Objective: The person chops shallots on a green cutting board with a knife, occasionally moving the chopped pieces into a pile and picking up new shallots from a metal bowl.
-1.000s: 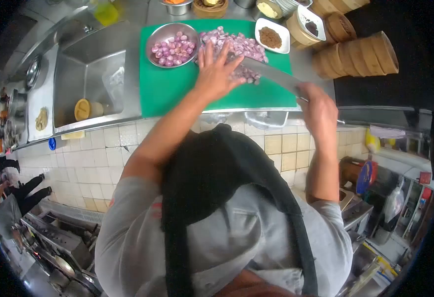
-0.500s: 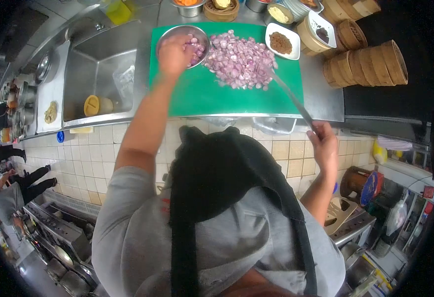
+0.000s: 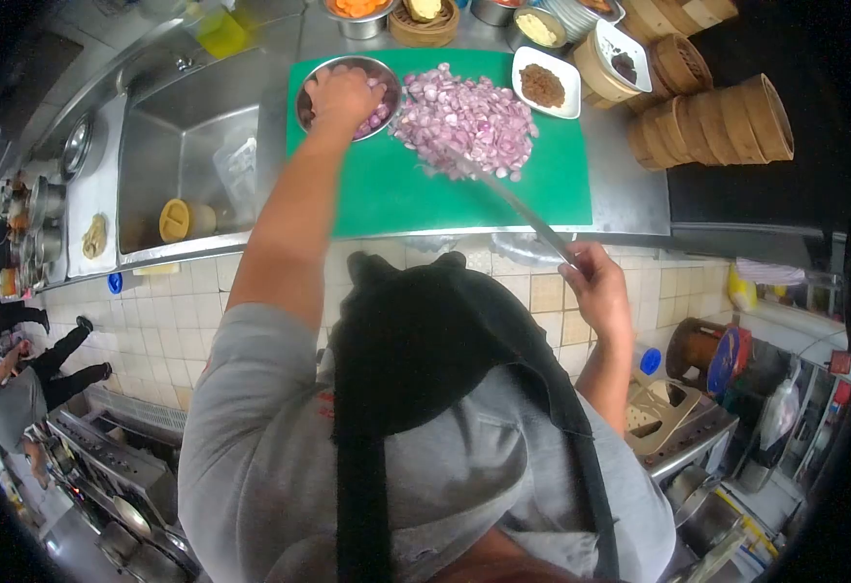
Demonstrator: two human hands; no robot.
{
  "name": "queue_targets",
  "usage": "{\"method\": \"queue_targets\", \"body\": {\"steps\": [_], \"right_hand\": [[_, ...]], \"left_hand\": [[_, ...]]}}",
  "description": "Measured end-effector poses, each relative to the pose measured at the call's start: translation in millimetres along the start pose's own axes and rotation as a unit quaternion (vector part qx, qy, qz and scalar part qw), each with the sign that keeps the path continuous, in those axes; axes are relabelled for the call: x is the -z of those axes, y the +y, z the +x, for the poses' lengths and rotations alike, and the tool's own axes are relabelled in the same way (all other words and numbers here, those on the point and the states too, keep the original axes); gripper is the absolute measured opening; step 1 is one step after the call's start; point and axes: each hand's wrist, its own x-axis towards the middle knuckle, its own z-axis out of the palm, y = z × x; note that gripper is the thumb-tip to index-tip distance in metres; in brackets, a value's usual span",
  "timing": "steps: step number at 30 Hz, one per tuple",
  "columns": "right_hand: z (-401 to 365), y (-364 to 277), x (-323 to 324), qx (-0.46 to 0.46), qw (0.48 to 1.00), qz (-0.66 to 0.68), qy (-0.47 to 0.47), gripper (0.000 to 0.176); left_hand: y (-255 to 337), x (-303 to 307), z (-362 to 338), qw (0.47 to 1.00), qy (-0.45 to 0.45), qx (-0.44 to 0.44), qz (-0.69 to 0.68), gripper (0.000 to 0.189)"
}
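My left hand reaches into a round steel bowl at the left of the green cutting board. Its fingers look spread over purple shallots in the bowl; the fingertips are partly hidden. Beside the bowl lies a wide heap of sliced shallots. My right hand, beyond the board's front edge, is closed around the handle of a long knife. The blade slants up and left, its tip at the lower edge of the heap.
A white dish of brown minced food sits on the board's far right corner. Stacked bamboo steamers stand further right, and a steel sink is at left. Bowls with carrots line the back. Another person stands far left.
My left hand has settled lower into the bowl, its fingers now spread. My right hand has moved left with the knife, bringing the blade from the heap's right side to its lower edge.
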Motion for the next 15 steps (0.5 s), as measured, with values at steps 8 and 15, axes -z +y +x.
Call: {"method": "queue_targets", "body": {"steps": [8, 15], "right_hand": [[-8.0, 8.8, -4.5, -0.032, 0.999, -0.017, 0.008, 0.026], [-1.3, 6.0, -12.0, -0.035, 0.997, -0.007, -0.063, 0.028]], "left_hand": [[-3.5, 1.6, 4.5, 0.996, -0.057, -0.039, -0.054, 0.053], [-4.1, 12.7, -15.0, 0.992, -0.095, -0.032, -0.075, 0.056]]}}
